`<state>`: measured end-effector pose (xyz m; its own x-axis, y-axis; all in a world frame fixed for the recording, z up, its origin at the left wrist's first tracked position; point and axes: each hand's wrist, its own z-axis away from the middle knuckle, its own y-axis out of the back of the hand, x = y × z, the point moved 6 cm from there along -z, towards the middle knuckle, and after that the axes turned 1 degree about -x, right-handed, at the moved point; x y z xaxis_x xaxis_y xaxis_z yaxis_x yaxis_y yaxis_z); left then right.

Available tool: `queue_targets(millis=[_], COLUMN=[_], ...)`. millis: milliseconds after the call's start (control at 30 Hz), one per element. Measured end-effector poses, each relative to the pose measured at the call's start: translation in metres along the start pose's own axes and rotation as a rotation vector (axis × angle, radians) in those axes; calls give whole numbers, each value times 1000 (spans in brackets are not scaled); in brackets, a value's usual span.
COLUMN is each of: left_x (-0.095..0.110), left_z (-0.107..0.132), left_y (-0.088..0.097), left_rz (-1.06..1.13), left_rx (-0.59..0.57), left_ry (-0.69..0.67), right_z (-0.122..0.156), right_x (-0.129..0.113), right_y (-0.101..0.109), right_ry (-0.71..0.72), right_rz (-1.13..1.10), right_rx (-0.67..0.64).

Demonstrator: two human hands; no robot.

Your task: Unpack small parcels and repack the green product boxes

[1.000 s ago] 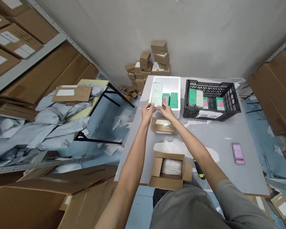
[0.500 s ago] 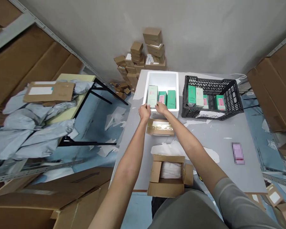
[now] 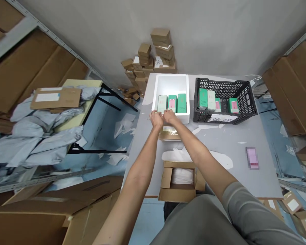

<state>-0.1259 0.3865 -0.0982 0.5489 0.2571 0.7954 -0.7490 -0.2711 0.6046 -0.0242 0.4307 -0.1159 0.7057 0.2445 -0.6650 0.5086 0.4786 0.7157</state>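
A white foam box [image 3: 171, 81] stands on the grey table with a pale green carton [image 3: 162, 102], a green carton with a pink front [image 3: 172, 102] and a plain green carton [image 3: 182, 103] upright in a row along its near side. At its front rim, just below the pale green carton, my left hand [image 3: 156, 118] has its fingers curled in. My right hand [image 3: 169, 116] is close beside it, also closed, in front of the pink-fronted carton. What the fingers of either hand grip, if anything, is hidden.
To the right is a black plastic crate [image 3: 223, 117] with several green and pale cartons. Nearer me are a taped brown carton [image 3: 169, 134] and an open cardboard box [image 3: 177, 195] with white packing. A pixelated pink object [image 3: 252, 158] lies at right. Grey mailing bags [image 3: 40, 143] crowd the left table.
The pale green carton has sunk lower into the foam box, level with its neighbours. Both hands have come off its sides and moved together at the front rim.
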Motion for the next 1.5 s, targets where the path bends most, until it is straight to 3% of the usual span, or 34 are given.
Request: queue_targets(millis=[100, 167, 267, 367, 500, 567, 633, 767, 1033, 1167, 1333, 1500], left_x=[-1, -11, -46, -101, -159, -172, -174, -157, -116, -121, -137, -150], left_z=[17, 43, 111, 201, 312, 350, 375, 397, 429, 447, 459, 469], left_y=[9, 24, 53, 77, 87, 83, 75, 57, 32, 37, 48, 58], left_rz=[4, 4, 16, 67, 139, 161, 170, 82, -312, -274, -107, 72], left_rx=[-46, -46, -15, 5, -57, -114, -178, -272, -333, -311, -286, -215], left_ry=[-51, -108, -145, 36, 320, 408, 447, 399, 265, 299, 390, 488], right_z=[31, 72, 166, 280, 420, 471, 503, 518, 495, 501, 502, 460], right_x=[4, 13, 53, 107, 154, 162, 159, 145, 141, 144, 143, 153], right_y=[3, 10, 15, 4, -39, -69, -97, -124, -106, -105, -118, -94], right_ry=[10, 104, 112, -46, -341, -483, -568, -557, -389, -370, -440, -416], right_rz=[-9, -108, -251, -369, -612, -736, -820, -887, -675, -701, -657, -551], right_rx=[53, 164, 327, 429, 451, 387, 295, 234, 233, 253, 183, 233])
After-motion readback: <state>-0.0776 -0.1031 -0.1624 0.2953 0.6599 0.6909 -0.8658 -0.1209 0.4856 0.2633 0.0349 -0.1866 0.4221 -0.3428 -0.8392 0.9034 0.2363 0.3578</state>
